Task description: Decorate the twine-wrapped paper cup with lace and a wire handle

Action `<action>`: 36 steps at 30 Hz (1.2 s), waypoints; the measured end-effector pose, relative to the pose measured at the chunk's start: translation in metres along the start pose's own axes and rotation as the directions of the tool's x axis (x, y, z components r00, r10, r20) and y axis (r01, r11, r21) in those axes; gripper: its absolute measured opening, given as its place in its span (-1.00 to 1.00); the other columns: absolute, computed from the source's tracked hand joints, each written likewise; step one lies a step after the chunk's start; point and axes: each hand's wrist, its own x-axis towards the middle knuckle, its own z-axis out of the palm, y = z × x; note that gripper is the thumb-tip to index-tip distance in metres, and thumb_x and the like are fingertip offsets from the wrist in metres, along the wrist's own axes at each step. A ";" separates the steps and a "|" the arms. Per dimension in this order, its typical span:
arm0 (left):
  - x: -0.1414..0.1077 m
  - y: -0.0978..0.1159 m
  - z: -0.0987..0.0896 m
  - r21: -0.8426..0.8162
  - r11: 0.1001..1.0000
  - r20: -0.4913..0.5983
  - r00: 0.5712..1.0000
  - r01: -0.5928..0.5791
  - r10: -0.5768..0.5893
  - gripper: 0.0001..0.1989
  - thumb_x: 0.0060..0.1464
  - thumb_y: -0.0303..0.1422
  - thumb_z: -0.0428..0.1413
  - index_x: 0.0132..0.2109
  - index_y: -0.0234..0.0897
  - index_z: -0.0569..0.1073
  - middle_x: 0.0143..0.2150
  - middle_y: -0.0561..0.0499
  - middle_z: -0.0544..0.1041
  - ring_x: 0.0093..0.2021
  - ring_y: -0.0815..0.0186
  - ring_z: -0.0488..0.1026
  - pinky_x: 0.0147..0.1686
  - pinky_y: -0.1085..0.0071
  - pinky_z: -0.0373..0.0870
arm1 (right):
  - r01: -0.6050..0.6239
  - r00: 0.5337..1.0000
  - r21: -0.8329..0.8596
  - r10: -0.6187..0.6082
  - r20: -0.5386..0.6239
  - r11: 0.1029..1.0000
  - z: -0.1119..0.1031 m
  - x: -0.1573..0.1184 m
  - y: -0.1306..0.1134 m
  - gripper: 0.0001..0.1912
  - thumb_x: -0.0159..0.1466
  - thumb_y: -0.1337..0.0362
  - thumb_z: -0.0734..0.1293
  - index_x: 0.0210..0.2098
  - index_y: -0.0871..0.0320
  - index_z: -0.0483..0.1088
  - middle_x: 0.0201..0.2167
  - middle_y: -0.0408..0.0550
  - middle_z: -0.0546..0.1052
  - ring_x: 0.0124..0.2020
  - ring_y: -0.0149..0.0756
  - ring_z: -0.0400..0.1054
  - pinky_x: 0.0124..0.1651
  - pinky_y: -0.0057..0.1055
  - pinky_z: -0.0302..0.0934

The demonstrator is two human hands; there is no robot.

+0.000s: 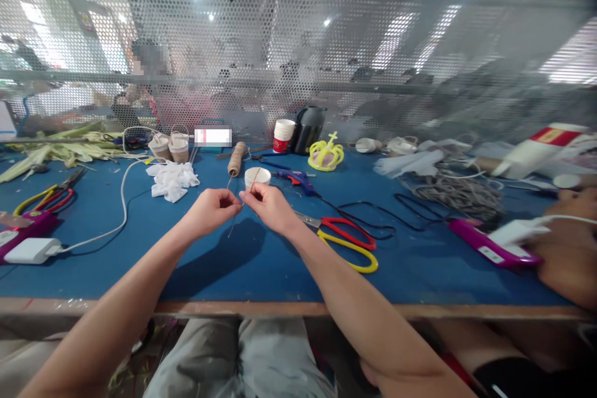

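Over the middle of the blue table, my left hand (217, 208) and my right hand (267, 202) are close together, fingertips pinched. Both grip a thin brown twine (232, 228), whose loose end hangs below the left fingers. Just behind the hands stands a white paper cup (257, 175), partly hidden by my right fingers. A spool of brown twine (237, 159) lies beyond my left hand. To the right of my right hand are a blue glue gun (299, 181) and scissors (347, 236) with one red and one yellow handle.
Behind are stacked paper cups (283, 135), a dark kettle (310, 129) and a yellow woven crown (326, 154). White crumpled cloth (172, 180), other scissors (50, 194) and corn husks (60, 146) lie left. A purple power strip (494, 245) and another person's arm (569, 249) are right.
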 end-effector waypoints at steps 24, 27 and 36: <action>-0.004 0.008 -0.002 -0.097 0.992 0.115 0.991 0.077 -0.066 -0.78 -0.15 -0.25 0.06 -0.50 -0.36 0.35 -0.60 0.13 0.24 -0.58 0.49 0.07 -0.58 0.50 -0.04 | -0.021 0.999 0.011 0.021 0.049 1.000 -0.004 -0.002 -0.007 -0.72 0.12 0.17 0.24 -0.62 0.19 0.17 -0.72 -0.26 0.20 -0.64 -0.50 0.04 -0.54 -0.50 -0.06; -0.004 0.009 0.000 -0.098 0.992 0.107 0.992 0.074 -0.063 -0.77 -0.17 -0.25 0.08 -0.52 -0.37 0.34 -0.62 0.14 0.23 -0.59 0.50 0.06 -0.58 0.51 -0.05 | -0.016 0.999 -0.009 0.017 0.031 1.000 -0.003 -0.002 -0.007 -0.72 0.10 0.18 0.26 -0.64 0.19 0.17 -0.72 -0.26 0.18 -0.62 -0.50 0.02 -0.52 -0.50 -0.06; -0.003 0.004 0.001 -0.145 0.985 0.151 0.986 0.094 -0.072 -0.77 -0.16 -0.23 0.07 -0.50 -0.35 0.35 -0.61 0.13 0.25 -0.61 0.51 0.08 -0.61 0.52 -0.01 | -0.016 0.992 0.125 -0.001 0.129 0.992 -0.003 -0.004 -0.007 -0.69 0.13 0.06 0.20 -0.55 0.18 0.18 -0.67 -0.23 0.25 -0.64 -0.49 0.11 -0.55 -0.51 0.04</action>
